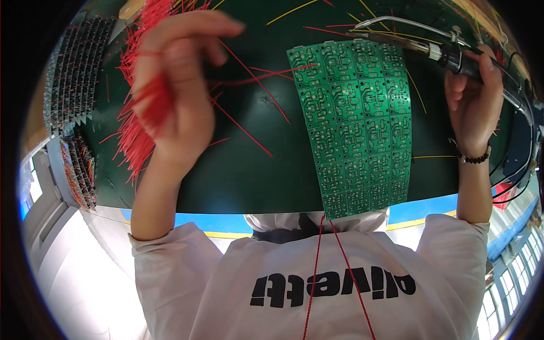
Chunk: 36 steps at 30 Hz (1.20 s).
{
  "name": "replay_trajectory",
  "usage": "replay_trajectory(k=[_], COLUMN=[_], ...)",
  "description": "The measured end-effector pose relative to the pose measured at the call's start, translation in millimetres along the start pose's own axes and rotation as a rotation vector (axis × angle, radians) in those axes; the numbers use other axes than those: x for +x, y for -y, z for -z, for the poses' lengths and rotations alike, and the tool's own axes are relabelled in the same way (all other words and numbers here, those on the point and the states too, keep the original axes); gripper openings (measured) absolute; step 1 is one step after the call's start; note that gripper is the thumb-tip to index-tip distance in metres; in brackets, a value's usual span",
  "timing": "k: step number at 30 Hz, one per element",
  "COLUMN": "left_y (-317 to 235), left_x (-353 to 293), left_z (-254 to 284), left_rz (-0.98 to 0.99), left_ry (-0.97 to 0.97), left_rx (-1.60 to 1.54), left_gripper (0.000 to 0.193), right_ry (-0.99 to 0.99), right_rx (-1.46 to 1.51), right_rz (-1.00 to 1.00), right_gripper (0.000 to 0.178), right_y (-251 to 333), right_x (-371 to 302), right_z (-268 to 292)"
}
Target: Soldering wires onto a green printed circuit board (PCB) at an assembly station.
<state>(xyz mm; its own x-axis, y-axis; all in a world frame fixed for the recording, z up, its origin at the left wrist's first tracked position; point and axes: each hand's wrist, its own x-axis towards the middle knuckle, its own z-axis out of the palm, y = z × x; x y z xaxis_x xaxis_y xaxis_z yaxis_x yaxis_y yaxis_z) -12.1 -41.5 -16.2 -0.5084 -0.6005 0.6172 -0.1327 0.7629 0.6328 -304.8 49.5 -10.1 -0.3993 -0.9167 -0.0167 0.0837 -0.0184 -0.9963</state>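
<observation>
A bundle of short red wires [152,105] sits in the palm of my left hand [184,85], which is smeared by motion at the left. Its thumb and forefinger point to the right, and a single red wire [255,80] runs from near this hand to the upper left part of a green circuit board panel [362,122]. My right hand [479,99] grips a soldering iron [462,62] with a curved metal feed tube [405,21] fixed to it. The iron's tip is above the panel's top edge. Whether it touches anything cannot be made out.
A large heap of red wires [133,136] lies beyond and under my left arm. Stacked board panels [79,71] stand at the far left, with wired boards [79,170] below them. Loose yellow wires [416,90] lie around the panel. Black cables [530,141] hang at the right.
</observation>
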Motion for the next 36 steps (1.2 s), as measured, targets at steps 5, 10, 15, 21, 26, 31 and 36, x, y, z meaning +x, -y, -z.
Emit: replay_trajectory(k=[5,10,15,21,26,31,36], left_y=[-23,-28,-15,-32,-39,-27,-27], left_x=[15,16,4,20,29,31,23], left_z=[11,13,-2,-1,-1,-9,-17], left_rz=[0.291,0.337,0.414,0.290,0.333,0.166,0.230], left_ry=[-0.429,-0.320,-0.174,-0.118,0.015,0.205,0.168], left_rx=[-0.467,-0.651,-0.474,-0.699,-0.531,-0.412,-0.365], left_gripper=[0.015,0.013,0.012,0.010,0.008,0.016,0.009], right_ry=[0.071,0.003,0.026,0.025,0.038,0.031,0.177], right_rx=[0.062,-0.014,0.023,0.047,0.017,0.021,0.115], right_rz=[-0.004,0.034,0.074,0.102,0.043,0.007,-0.004], right_gripper=[0.029,0.024,0.023,0.023,0.024,0.025,0.025], right_y=[0,7,3,10,10,7,-1], right_x=[-2,-4,2,4,4,4,6], right_z=[0,-3,-1,7,10,13,11])
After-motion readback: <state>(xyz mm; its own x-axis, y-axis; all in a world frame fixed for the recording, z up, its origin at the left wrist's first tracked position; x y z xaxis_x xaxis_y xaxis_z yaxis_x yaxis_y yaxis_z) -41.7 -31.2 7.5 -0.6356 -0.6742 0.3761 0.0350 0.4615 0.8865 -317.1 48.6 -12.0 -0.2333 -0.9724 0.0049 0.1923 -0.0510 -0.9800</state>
